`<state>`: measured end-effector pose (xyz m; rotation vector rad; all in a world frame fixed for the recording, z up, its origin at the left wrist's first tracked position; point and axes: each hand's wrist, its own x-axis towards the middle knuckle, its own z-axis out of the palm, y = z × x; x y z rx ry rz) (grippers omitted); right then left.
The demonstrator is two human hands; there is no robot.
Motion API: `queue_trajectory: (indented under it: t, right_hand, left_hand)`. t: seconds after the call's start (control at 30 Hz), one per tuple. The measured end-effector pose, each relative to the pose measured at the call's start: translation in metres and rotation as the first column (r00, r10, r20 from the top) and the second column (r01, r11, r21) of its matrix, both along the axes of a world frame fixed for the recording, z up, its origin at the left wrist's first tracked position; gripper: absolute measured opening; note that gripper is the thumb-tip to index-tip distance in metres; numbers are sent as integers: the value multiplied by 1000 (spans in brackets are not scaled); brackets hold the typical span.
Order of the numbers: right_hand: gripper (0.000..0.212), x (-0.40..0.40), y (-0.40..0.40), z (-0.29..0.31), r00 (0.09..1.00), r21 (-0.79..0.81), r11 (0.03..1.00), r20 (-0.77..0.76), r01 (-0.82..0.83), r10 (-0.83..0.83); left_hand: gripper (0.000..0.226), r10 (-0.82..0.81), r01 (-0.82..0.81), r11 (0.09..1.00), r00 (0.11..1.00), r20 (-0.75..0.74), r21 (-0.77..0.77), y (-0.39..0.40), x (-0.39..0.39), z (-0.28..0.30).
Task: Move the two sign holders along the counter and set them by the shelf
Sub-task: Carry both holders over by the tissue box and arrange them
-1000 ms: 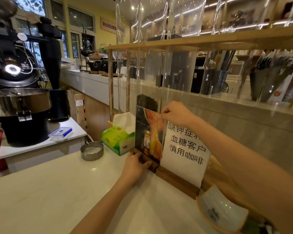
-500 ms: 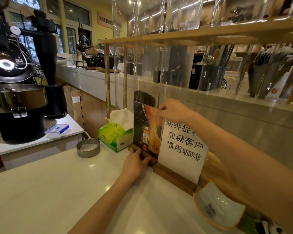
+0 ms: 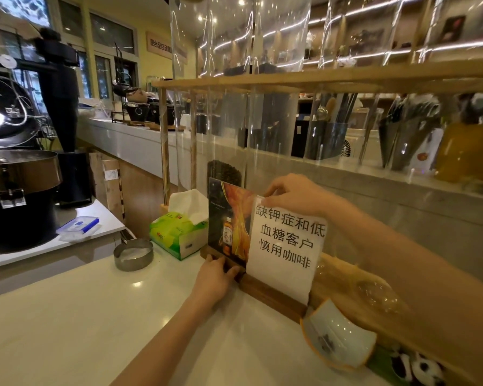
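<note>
Two sign holders stand side by side on the white counter (image 3: pixel 67 330), against the wooden shelf (image 3: pixel 318 79). The left holder (image 3: pixel 229 221) shows a dark and orange drink poster in a wooden base. The right holder (image 3: pixel 286 246) carries a white sheet with black characters above a long wooden base. My left hand (image 3: pixel 215 277) grips the base of the poster holder. My right hand (image 3: pixel 290 195) pinches the top edges where the two panels meet.
A green tissue box (image 3: pixel 176 232) and a round metal tin (image 3: pixel 133 253) sit just left of the holders. A white and orange dish (image 3: pixel 338 341) lies at the right. A black roaster (image 3: pixel 14 174) and a blue-lidded box (image 3: pixel 78 224) are at the left.
My right hand has slid slightly right along the top edge, so more of the white sheet's text shows. The left hand stays on the poster holder's base.
</note>
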<state>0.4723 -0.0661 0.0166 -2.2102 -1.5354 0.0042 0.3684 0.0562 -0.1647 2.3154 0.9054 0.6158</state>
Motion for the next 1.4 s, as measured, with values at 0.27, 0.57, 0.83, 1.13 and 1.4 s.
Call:
queue_trajectory:
  t: [0.27, 0.57, 0.83, 1.13, 1.4]
  right_hand:
    - [27, 0, -34, -15, 998, 59, 998, 48, 38, -41]
    - [21, -5, -31, -28, 993, 211, 971, -45, 112, -105]
    - [22, -4, -29, -30, 991, 225, 965, -34, 135, -131]
    - [22, -2, -28, -31, 989, 221, 964, -27, 147, -144]
    - [22, -3, -27, -31, 989, 217, 965, -16, 149, -149]
  left_hand:
    - [24, -133, 181, 865, 982, -134, 467, -59, -9, -2]
    - [14, -103, 226, 806, 963, -247, 547, -64, -9, -7]
    - [31, -26, 206, 793, 951, -307, 573, -56, -2, -13]
    - [33, -44, 218, 746, 959, -279, 630, -50, 2, -17]
    - [29, -67, 240, 773, 952, -300, 588, -51, 1, -10]
